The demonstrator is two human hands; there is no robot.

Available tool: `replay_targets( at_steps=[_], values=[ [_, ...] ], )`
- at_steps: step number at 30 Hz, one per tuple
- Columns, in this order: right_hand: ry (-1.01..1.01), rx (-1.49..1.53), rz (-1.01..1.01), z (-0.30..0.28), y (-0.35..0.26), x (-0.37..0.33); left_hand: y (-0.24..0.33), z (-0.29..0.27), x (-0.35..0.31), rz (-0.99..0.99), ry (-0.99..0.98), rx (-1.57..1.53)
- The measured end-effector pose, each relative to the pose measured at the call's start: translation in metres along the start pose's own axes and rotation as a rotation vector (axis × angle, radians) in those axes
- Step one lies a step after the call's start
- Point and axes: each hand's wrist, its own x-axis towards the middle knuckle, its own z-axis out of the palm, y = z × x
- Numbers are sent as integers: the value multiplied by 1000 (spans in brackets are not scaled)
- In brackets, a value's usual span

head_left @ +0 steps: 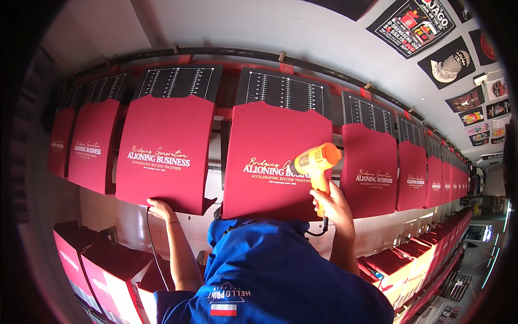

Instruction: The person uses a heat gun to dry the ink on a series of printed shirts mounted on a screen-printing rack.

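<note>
A white wall (302,38) rises above the fingers, hung with dark printed shirts (431,32) at upper right. Pale tiles (108,205) lie below them; daylight glows far right.
</note>
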Motion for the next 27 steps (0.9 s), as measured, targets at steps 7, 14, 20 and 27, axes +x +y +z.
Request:
replay_targets(
  at_steps=[7,14,20,27],
  values=[
    [87,16,-109,7,12,2,-11,12,4,43,-42,85],
    [9,-15,-78,22,5,2,-10,5,2,55,-29,60],
    [-13,-5,-71,22,-4,9,13,-5,-5,-49,-67,-73],
    [10,33,-48,15,-5,25,20,-6,7,-319,-124,-267]
  ],
)
